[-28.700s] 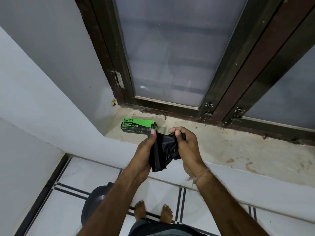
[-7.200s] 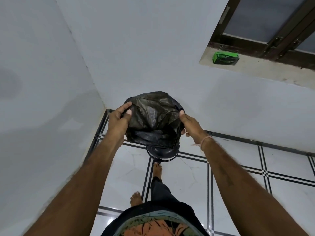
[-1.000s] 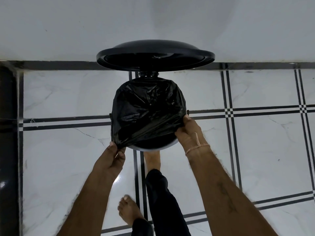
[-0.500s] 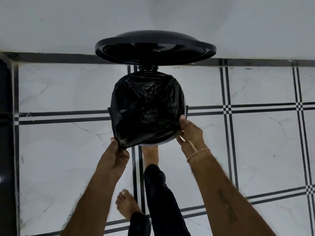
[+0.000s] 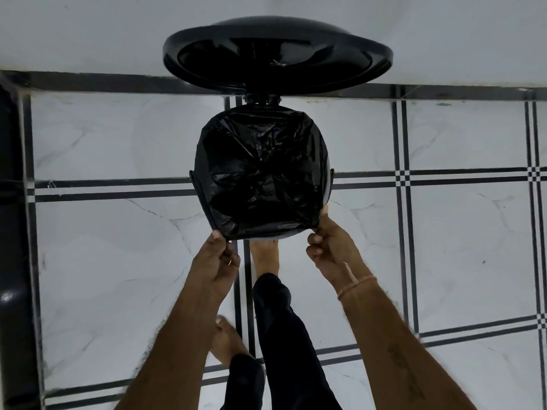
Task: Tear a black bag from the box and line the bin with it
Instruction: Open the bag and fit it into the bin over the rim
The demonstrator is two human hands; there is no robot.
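A black bag (image 5: 260, 173) is spread over the mouth of a round black bin (image 5: 328, 187) on the floor, and it sags inward at the centre. The bin's lid (image 5: 278, 54) stands raised behind it. My left hand (image 5: 217, 258) pinches the bag's edge at the near-left of the rim. My right hand (image 5: 327, 242) grips the bag's edge at the near-right of the rim. One foot (image 5: 265, 255) rests at the bin's base, where its toes are hidden under the rim. The bag box is out of view.
The floor is white marble tile (image 5: 458, 247) with black stripe lines. A white wall (image 5: 88, 31) rises right behind the bin. A dark vertical strip (image 5: 11, 232) runs along the left edge. My other foot (image 5: 226, 338) stands nearer to me.
The bag's near edge has come down over the front of the rim and now covers the pale rim seen before. Both hands have shifted slightly lower and closer to the front of the bin.
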